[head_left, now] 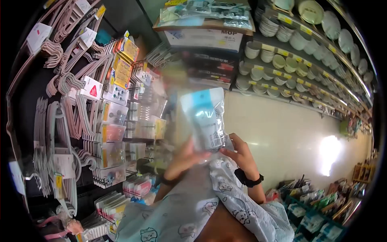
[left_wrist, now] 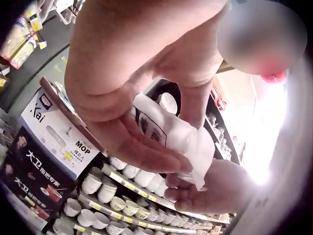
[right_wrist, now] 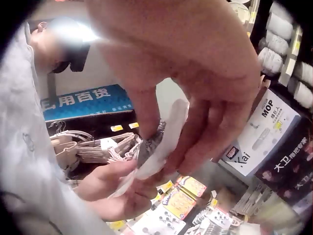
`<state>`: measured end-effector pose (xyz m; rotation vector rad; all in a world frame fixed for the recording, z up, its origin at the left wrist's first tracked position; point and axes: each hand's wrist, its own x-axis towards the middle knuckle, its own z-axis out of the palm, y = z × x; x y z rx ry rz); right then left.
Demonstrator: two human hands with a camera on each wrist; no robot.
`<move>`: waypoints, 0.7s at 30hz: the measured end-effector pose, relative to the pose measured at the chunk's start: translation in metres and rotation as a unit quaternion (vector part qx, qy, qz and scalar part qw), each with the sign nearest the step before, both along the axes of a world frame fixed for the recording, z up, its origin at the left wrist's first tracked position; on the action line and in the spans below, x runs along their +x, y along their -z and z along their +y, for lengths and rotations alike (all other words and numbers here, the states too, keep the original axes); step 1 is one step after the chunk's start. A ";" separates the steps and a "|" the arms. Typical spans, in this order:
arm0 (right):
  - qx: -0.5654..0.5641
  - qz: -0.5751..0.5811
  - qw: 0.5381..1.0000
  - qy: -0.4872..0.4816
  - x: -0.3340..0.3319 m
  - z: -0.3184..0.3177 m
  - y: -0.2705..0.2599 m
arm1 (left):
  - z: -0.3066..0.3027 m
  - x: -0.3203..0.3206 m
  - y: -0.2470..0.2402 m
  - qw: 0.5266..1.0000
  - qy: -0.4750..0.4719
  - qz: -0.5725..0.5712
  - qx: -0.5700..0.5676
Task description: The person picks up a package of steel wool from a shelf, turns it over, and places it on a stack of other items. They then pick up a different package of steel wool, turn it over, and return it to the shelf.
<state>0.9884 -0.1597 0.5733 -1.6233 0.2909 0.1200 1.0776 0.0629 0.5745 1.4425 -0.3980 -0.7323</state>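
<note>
A plastic packet (head_left: pixel 207 117), white and light blue at the top with a shiny silvery side and dark printing, stands upright in front of the chest. My left hand (head_left: pixel 186 159), a little blurred, grips its lower left part; in the left wrist view the thumb and fingers of the left hand (left_wrist: pixel 132 93) curl round the white packet (left_wrist: pixel 171 129). At the lower right corner, my right hand (head_left: pixel 244 155) pinches the packet's edge. The right wrist view shows the packet (right_wrist: pixel 164 139) between the thumb and fingers of the right hand (right_wrist: pixel 195 63). The packet's contents are hidden.
Clothes hangers (head_left: pixel 66 161) and carded goods (head_left: pixel 115 113) hang close on the left. Ahead stand stacked mop boxes (head_left: pixel 203 40) with bagged items on top. Shelves of bowls (head_left: pixel 290 64) run along the right. Green crates (head_left: pixel 308 215) of goods stand at the lower right.
</note>
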 end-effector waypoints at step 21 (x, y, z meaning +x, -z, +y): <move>-0.021 -0.019 0.998 0.050 0.387 -0.090 -0.058 | -0.110 0.387 -0.013 0.995 0.010 0.090 -0.038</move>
